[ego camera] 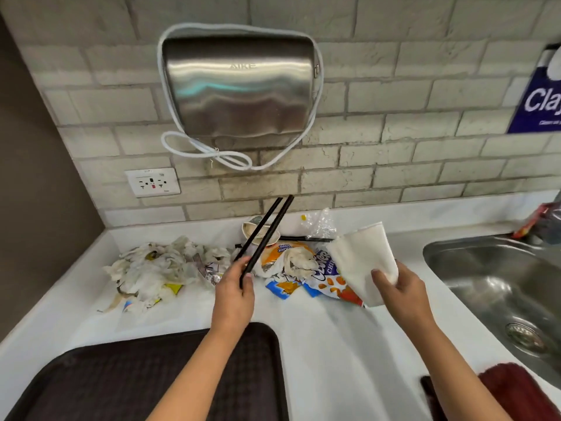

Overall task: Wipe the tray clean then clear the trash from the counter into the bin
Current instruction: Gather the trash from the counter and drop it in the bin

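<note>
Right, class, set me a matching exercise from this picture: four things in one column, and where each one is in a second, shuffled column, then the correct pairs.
Things
1. black chopsticks
2. white cloth
3. dark tray
4. crumpled tissues

Places
A. on the counter's near edge, bottom left
B. held in the right hand
C. piled on the counter at the left, near the wall
D. held in the left hand

Pairs: 1-D, 2-B, 3-A, 4-C
</note>
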A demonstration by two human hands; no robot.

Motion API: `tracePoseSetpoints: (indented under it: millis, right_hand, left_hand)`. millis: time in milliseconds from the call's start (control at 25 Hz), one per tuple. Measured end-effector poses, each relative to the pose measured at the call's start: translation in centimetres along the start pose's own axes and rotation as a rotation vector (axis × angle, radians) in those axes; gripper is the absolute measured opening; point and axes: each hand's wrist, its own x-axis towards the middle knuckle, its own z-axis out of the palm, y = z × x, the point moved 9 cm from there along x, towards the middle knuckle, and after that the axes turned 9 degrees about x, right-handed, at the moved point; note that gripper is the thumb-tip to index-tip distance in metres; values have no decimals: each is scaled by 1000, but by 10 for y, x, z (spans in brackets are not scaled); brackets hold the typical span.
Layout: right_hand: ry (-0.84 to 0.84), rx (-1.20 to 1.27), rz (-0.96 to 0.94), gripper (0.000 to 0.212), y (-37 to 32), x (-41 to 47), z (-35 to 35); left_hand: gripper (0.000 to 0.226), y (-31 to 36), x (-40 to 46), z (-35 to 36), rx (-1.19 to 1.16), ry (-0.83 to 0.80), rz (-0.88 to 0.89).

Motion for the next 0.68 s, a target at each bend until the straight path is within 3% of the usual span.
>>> tracePoseSetpoints:
  millis: [120, 320, 520, 680]
  right_hand:
    - [22, 89, 88, 24, 1, -45, -11]
    - [195, 194, 163, 10, 4, -147, -46]
    - [345, 151, 111, 24, 16, -247, -81]
    - [554, 283, 106, 21, 46, -301, -120]
  left_hand:
    - [37, 25, -47, 5, -124, -102, 7]
    - [29, 36, -147, 3, -346, -294, 1]
    - [31, 38, -250, 0, -404, -429, 59]
    - [26, 41, -305, 11, -408, -526, 110]
